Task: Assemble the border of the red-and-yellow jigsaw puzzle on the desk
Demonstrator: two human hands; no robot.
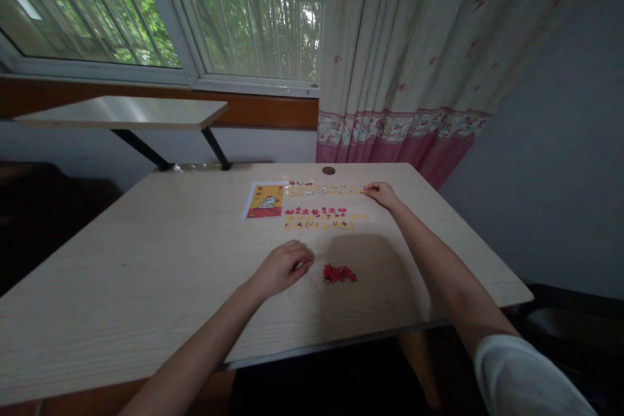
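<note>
Two bare hands are over the table (160, 273). The left hand (287, 264) is loosely curled, a small hollow under its fingers; no piece shows in it, though I cannot tell whether its fingertips meet. Just to its right lies a heap of red pieces (340, 273), longer across the table than deep, and clearly nearer this hand than the other. The right hand (381, 194) reaches beyond the heap, fingertips drawn together at the right end of the upper rows (312, 193); whether they grip a piece, I cannot tell. Below run the lower rows (316, 212) of small, flat, knobbly pieces, red and yellow. Left of the rows lies a flat picture sheet (266, 202), white-edged, on pale wood grain.
</note>
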